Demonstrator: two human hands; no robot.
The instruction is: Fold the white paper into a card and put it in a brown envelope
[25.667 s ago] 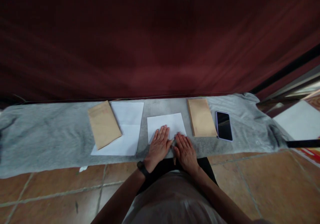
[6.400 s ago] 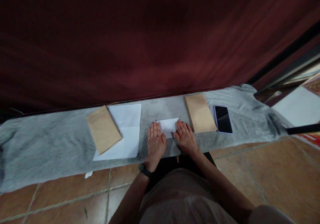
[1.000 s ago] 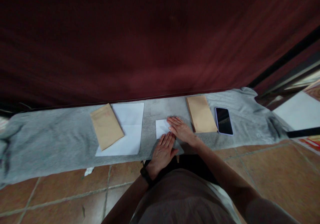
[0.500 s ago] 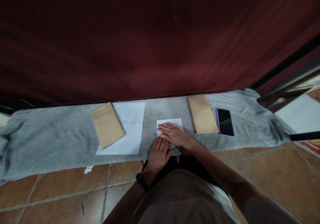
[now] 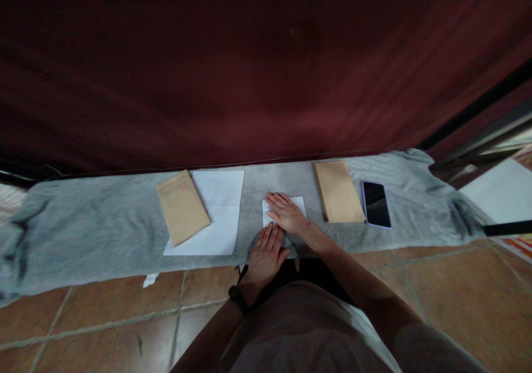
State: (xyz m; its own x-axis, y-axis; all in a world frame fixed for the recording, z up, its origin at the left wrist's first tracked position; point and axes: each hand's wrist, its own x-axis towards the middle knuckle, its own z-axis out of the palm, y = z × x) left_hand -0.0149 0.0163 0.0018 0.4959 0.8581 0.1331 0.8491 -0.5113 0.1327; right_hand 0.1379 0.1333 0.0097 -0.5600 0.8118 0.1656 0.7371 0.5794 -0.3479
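A small folded white paper (image 5: 300, 202) lies on the grey cloth (image 5: 83, 234) in front of me. My right hand (image 5: 287, 213) rests flat across it, fingers together and pointing left. My left hand (image 5: 266, 251) lies flat at the paper's near edge, a dark watch on its wrist. Most of the paper is hidden under the two hands.
To the left, a brown envelope (image 5: 182, 207) lies partly over a white sheet (image 5: 216, 218). To the right are a second brown envelope (image 5: 338, 190) and a dark phone (image 5: 376, 203). A dark red curtain (image 5: 249, 68) hangs behind; brown tiles (image 5: 103, 317) form the near floor.
Since 25.7 s ago the paper has been folded much smaller. In the last second my right hand has slid left across the paper while my left hand stayed at its near edge.
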